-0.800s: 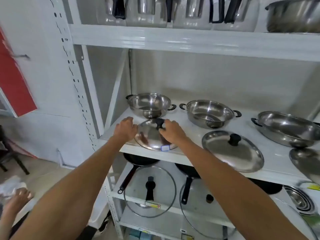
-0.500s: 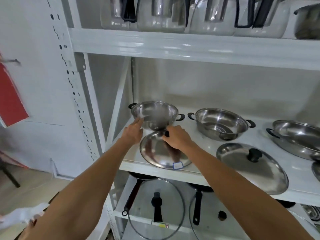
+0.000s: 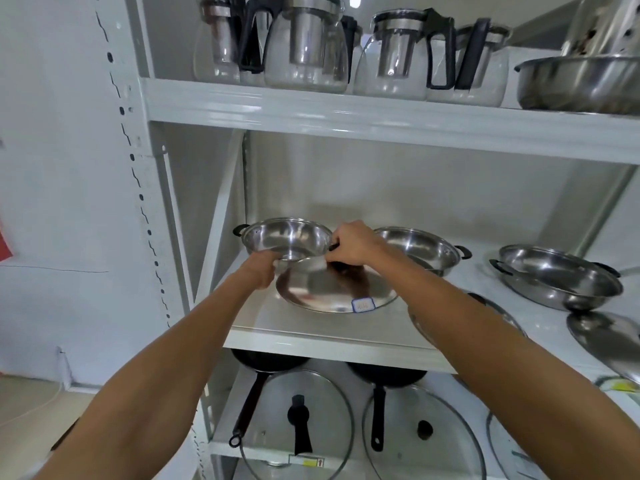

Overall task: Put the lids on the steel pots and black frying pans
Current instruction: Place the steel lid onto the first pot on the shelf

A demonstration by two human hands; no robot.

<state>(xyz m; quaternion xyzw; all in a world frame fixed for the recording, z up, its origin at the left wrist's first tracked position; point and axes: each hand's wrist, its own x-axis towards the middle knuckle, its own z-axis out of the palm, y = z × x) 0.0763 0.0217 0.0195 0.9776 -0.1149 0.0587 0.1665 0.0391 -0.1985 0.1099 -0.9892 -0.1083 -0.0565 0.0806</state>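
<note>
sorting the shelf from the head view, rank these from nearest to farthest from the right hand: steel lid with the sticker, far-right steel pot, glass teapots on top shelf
1. steel lid: directly under the right hand, which grips its knob.
2. far-right steel pot: same shelf, off to the right.
3. glass teapots: top shelf, above.

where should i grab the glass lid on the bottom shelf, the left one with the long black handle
Grip the long black handle at the centre of the glass lid, coming from above. The lid lies flat with its handle up, and the smooth glass dome offers no other hold.
</note>
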